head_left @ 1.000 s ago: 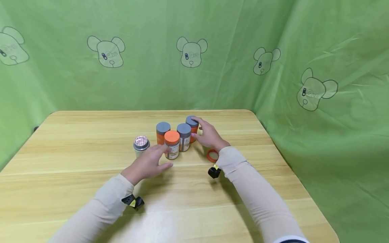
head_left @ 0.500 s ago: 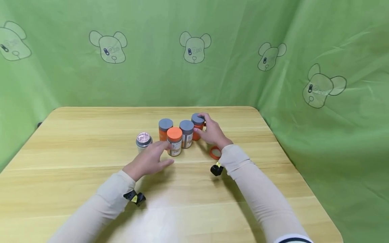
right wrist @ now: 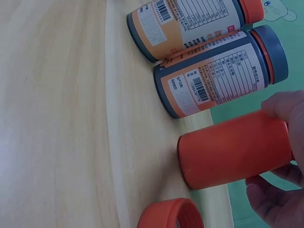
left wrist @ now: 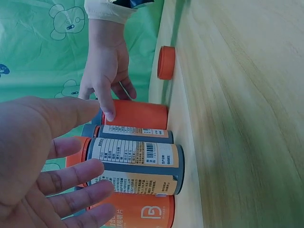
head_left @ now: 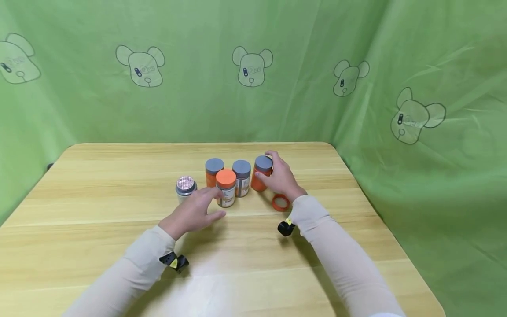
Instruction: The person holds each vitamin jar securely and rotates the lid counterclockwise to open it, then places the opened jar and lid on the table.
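While half-curled, R hand (head_left: 283, 178) round jar (right wrist: 232, 149)

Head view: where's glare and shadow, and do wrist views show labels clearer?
Head: whitish glare on near tabletop, soft shadows beside both sleeves, labels too small to read. Left wrist: orange-lidded jar shows distinct label lines; right wrist: likewise, jar cropped.

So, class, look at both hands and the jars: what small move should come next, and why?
Probably steady the red jar and let the right hand release it. That hand grips this jar, which has a lid on, while a loose orange lid lies nearby and the leftmost jar has none. Freed, the hand could perhaps reach for that lid.
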`<state>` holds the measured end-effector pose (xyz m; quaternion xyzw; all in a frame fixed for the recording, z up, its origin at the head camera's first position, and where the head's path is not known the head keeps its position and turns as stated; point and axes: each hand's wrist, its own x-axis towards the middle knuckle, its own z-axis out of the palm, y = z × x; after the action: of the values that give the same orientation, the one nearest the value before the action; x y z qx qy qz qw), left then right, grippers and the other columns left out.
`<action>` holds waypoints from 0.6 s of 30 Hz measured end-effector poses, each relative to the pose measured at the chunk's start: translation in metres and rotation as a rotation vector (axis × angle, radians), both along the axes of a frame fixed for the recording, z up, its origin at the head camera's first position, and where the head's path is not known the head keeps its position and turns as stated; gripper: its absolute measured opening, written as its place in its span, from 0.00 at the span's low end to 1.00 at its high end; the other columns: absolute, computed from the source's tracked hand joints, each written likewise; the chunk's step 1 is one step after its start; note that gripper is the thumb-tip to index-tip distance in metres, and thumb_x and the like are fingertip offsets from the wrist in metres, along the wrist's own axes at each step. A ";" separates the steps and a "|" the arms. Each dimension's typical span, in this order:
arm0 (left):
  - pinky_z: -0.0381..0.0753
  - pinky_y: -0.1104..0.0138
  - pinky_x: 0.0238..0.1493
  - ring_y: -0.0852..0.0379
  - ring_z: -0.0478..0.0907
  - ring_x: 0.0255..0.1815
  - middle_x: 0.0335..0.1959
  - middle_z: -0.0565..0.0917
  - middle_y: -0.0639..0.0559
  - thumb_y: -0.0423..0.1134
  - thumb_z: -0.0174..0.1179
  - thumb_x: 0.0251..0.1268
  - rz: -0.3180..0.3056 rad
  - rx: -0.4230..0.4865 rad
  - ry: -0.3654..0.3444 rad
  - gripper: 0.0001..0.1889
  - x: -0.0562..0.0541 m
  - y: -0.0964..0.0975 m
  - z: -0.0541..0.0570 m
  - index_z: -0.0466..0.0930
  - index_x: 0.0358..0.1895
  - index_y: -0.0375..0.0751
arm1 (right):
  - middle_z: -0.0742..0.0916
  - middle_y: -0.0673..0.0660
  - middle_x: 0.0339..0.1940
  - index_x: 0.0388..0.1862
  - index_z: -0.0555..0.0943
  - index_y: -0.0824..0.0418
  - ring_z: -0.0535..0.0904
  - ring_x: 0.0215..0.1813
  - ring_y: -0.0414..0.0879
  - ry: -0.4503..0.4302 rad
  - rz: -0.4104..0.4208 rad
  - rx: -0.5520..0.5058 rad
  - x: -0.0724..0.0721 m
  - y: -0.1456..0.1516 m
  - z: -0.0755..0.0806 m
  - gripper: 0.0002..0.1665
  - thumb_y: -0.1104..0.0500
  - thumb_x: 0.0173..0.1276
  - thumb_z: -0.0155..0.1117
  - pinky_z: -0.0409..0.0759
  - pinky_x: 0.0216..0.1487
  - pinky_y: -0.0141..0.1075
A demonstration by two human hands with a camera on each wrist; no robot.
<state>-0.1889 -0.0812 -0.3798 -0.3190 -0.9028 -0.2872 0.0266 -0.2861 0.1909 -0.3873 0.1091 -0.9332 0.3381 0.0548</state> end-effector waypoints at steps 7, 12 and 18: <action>0.76 0.54 0.54 0.45 0.78 0.51 0.49 0.81 0.41 0.42 0.66 0.62 0.003 -0.019 -0.013 0.21 0.000 0.001 0.001 0.74 0.53 0.34 | 0.76 0.65 0.59 0.72 0.60 0.57 0.73 0.59 0.60 0.017 0.010 0.009 0.011 0.007 0.001 0.44 0.49 0.62 0.69 0.73 0.57 0.53; 0.76 0.54 0.54 0.46 0.78 0.51 0.50 0.81 0.40 0.43 0.66 0.62 0.009 -0.042 -0.026 0.23 0.002 0.003 0.002 0.74 0.55 0.33 | 0.77 0.63 0.57 0.71 0.61 0.56 0.75 0.57 0.57 0.004 0.015 -0.025 0.020 0.013 -0.001 0.42 0.48 0.63 0.69 0.75 0.55 0.51; 0.75 0.55 0.55 0.46 0.78 0.52 0.51 0.81 0.40 0.45 0.66 0.63 0.017 -0.058 -0.021 0.25 0.002 0.004 0.002 0.73 0.57 0.31 | 0.79 0.64 0.55 0.71 0.62 0.56 0.77 0.55 0.57 0.028 0.039 -0.042 0.032 0.012 0.003 0.42 0.49 0.63 0.68 0.76 0.53 0.51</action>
<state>-0.1873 -0.0770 -0.3782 -0.3089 -0.9136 -0.2642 0.0104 -0.2540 0.2029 -0.3838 0.1309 -0.9226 0.3572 0.0637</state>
